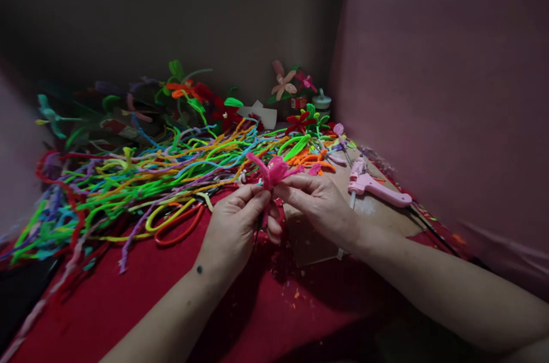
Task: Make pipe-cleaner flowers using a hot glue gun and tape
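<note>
Red cloth point(141, 294), dark wall point(171, 3) behind, pink drape point(437, 66) at right, one board point(388, 219), one glue gun point(372, 187) on it, uncountable stems point(184, 171), one pink flower point(277, 170) above the cloth, my left hand point(234, 217) pinched closed at its base, my right hand point(323, 206) likewise at its side

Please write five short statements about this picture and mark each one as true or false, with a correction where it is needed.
1. The left hand and the right hand both touch the bright pink fuzzy flower. True.
2. A pink plastic glue gun lies right of the flower. True.
3. The right hand grips the glue gun. False: it pinches the flower.
4. Long multicoloured fuzzy stems spread mostly left of the flower. True.
5. Blue cloth lies under the hands. False: red cloth lies there.
</note>
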Tool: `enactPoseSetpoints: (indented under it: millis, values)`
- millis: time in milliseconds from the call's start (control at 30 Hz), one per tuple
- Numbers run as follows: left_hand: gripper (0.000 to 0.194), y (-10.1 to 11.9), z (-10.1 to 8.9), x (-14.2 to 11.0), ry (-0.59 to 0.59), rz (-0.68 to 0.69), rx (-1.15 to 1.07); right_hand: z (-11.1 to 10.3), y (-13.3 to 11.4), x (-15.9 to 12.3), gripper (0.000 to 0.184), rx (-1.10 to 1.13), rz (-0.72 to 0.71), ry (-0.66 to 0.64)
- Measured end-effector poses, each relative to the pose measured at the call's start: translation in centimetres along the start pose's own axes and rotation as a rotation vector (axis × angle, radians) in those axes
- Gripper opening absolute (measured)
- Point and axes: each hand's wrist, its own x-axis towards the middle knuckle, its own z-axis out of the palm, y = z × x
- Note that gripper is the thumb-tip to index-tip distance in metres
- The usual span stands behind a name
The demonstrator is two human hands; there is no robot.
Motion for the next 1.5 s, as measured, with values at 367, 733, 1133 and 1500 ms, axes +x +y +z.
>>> enactPoseSetpoints:
  millis: [367,733,1133,1500]
  values:
    - [0.014,0.1,0.3,-0.6,0.147,0.081,0.266,-0.1,0.8,0.2,0.015,-0.196,-0.058,0.264]
    - [0.011,-0.3,0.0,-0.8,0.188,0.191,0.19,0.6,1.1,0.4,0.016,-0.148,-0.133,0.329]
    - [0.018,0.7,0.1,-0.9,0.014,-0.041,-0.187,1.0,1.5,0.1,0.015,0.011,-0.123,0.22]
    - [0.018,1.0,-0.9,-0.4,-0.172,-0.166,-0.195,-0.3,1.8,0.5,0.012,0.264,-0.031,0.049]
